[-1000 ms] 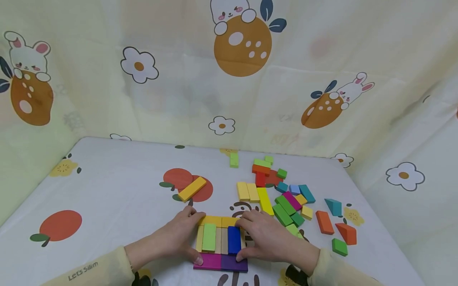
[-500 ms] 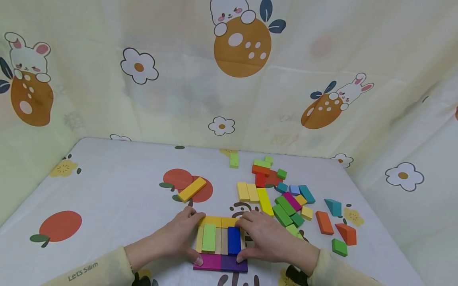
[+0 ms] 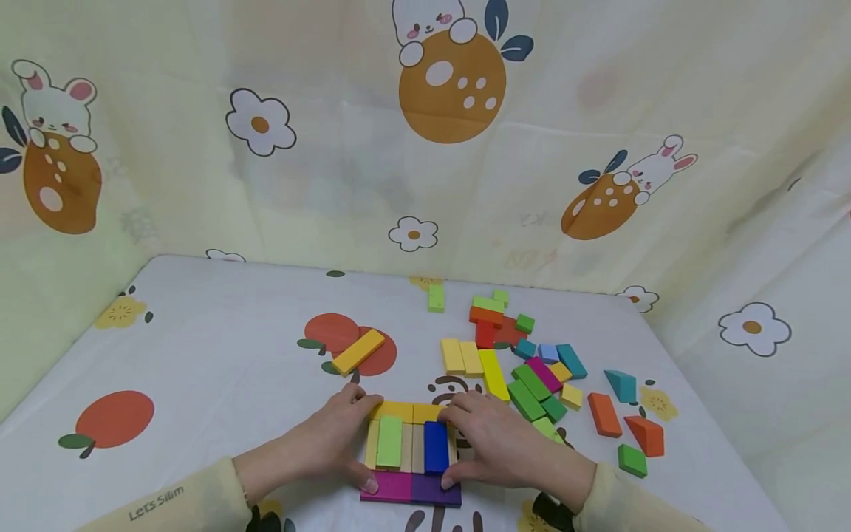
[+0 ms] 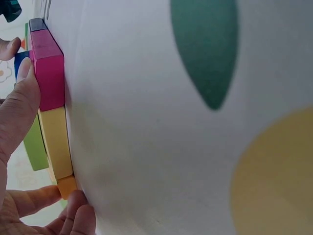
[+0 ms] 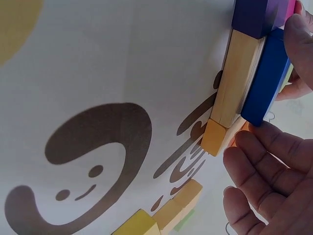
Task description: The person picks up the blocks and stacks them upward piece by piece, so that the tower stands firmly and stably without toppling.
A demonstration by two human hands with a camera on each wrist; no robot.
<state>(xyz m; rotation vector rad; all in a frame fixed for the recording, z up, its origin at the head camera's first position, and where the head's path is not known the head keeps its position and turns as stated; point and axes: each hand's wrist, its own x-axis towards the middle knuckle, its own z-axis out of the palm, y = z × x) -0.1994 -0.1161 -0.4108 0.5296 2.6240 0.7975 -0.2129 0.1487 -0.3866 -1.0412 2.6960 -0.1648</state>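
A flat rectangle of wooden building blocks lies at the near middle of the table. A magenta block [image 3: 387, 487] and a purple block [image 3: 435, 490] form its near side, and yellow-orange blocks [image 3: 392, 411] its far side. Natural wood blocks [image 5: 238, 73] lie between. On top rest a light green block [image 3: 389, 442] and a blue block [image 3: 436, 447]. My left hand [image 3: 332, 436] grips the left end, thumb at the magenta block, fingers at the far yellow-orange one. Opposite, my right hand [image 3: 495, 443] spans the right end, thumb at the purple block, fingertips by the far corner.
Several loose blocks lie at the right, among them green blocks [image 3: 525, 400], an orange block [image 3: 603, 414] and a teal triangular block [image 3: 621, 385]. Pale yellow blocks [image 3: 453, 357] sit beyond the rectangle. One yellow-orange block [image 3: 358, 352] lies alone, farther left. A curtain [image 3: 319, 199] hangs behind.
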